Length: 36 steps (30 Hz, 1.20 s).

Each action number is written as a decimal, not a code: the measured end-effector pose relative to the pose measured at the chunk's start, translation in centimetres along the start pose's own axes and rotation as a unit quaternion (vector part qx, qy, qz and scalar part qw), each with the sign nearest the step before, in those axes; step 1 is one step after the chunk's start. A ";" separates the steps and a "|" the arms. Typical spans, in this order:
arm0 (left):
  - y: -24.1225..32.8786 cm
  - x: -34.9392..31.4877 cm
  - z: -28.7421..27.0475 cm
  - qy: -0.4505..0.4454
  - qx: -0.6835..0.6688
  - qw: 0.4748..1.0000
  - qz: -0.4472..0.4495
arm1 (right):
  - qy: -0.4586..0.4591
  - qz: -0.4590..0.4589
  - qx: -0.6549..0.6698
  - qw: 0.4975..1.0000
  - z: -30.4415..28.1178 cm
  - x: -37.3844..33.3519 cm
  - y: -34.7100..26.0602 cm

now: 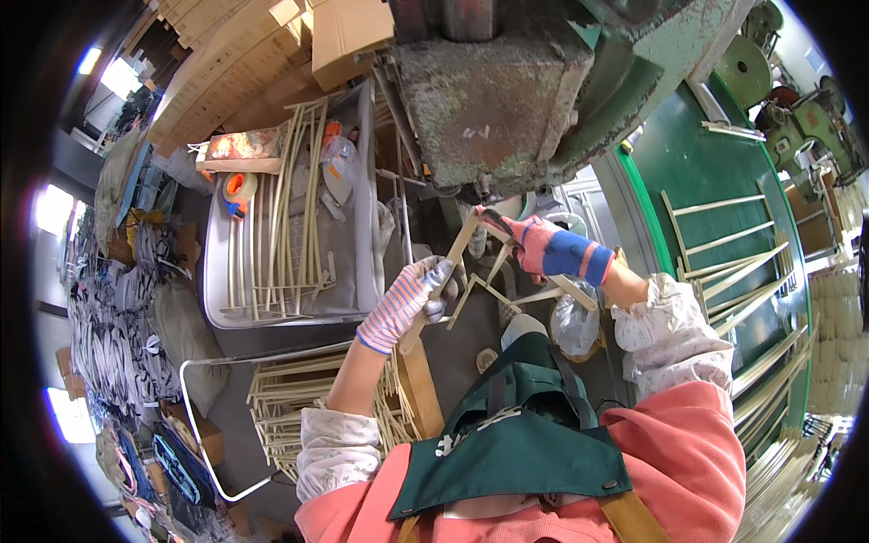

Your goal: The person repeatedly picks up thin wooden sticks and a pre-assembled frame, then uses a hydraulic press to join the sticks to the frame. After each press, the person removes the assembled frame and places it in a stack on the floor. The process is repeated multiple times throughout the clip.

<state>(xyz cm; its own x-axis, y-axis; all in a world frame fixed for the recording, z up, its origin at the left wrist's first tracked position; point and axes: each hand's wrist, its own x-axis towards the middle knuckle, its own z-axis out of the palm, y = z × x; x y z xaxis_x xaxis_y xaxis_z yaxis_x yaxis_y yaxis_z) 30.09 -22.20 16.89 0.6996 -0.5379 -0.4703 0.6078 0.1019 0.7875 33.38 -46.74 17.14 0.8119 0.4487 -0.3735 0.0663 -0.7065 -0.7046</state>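
Observation:
My left hand (409, 297), in a pink-and-white striped glove, grips the lower end of a pale cream plastic strip (462, 246) that slants up toward the machine. My right hand (534, 244), in a pink glove with a blue cuff, pinches the strip's upper end just under the heavy grey-green press head (507, 100). More bent cream strips (493, 294) hang between the two hands. Both sleeves are floral over a pink top and green apron.
A grey metal tray (362, 199) at left holds long cream strips, a tape roll and bags. A wire basket (195, 425) below it holds several strips. A green bench (706, 163) at right carries more strips. Cardboard boxes (348, 36) sit behind.

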 end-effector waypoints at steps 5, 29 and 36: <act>1.1 0.0 -0.6 0.054 0.122 0.991 -0.001 | 0.072 0.088 0.312 0.943 1.3 -1.9 2.7; 2.7 0.5 -2.2 0.001 0.115 0.993 -0.032 | 0.050 0.044 0.319 0.946 0.0 -3.0 3.7; 0.9 -1.2 0.0 0.273 0.649 0.681 0.201 | -0.097 -0.040 0.379 0.919 0.2 -6.9 -0.8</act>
<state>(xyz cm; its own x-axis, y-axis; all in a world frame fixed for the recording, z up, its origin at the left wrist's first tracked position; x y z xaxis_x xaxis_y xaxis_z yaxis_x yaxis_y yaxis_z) 29.77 -21.42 18.14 0.9620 -0.2581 0.0887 -0.2712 -0.8669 0.4183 27.58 -49.15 20.17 0.6987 0.6239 -0.3500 -0.3612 -0.1146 -0.9254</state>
